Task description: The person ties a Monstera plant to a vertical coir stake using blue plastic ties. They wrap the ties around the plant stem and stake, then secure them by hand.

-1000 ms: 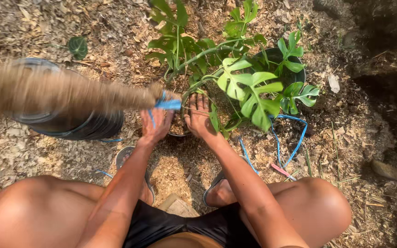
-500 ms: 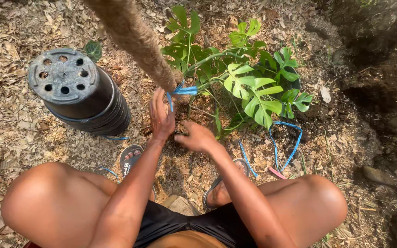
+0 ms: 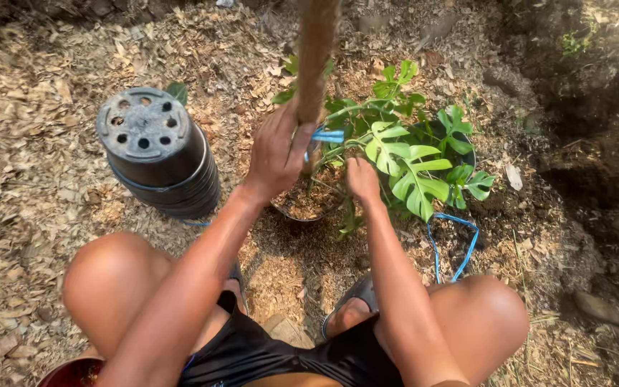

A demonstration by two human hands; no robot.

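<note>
My left hand (image 3: 278,154) grips a brown fibre-wrapped pole (image 3: 317,57) that stands nearly upright in a small pot (image 3: 302,204) of soil. A blue tie (image 3: 327,135) wraps the pole just beside my fingers. My right hand (image 3: 362,179) rests low at the base of a split-leaf green plant (image 3: 413,161), fingers down among the stems; what it touches is hidden by leaves. I am squatting, both knees in view at the bottom.
An upside-down stack of black plastic pots (image 3: 159,154) stands at the left. A blue cord (image 3: 456,240) loops on the wood-chip ground at the right. Dark soil lies at the far right, and a red container rim (image 3: 73,374) shows at bottom left.
The pole has swung from lying leftward to nearly upright. My left hand has closed around it, and my right hand has shifted to the plant's base.
</note>
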